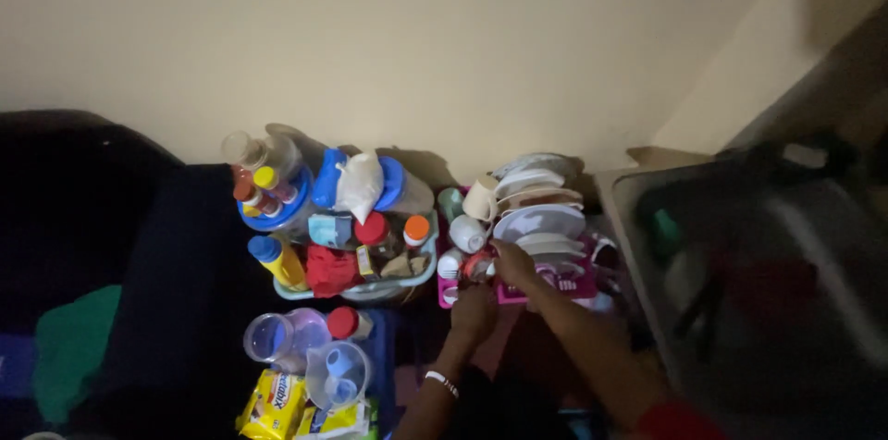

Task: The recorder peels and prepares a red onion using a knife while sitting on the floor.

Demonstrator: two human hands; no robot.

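My left hand (474, 308), with a pale bracelet on its wrist, rests against the front edge of a pink dish rack (566, 285). Just beyond it, my right hand (514, 262) lies over the rack, beside a small red-and-white cup (477, 266). The dim light hides whether either hand grips anything. White plates (541, 221) stand in the rack. White cups (467, 233) lie along its left side.
Left of the rack, a pale green basket (375, 293) holds jars and bottles. A yellow bottle (280, 260) leans beside it. Clear plastic jars (279, 336) and yellow packets (271, 403) lie nearer me. A grey metal basin (740, 246) fills the right. Dark cloth covers the left.
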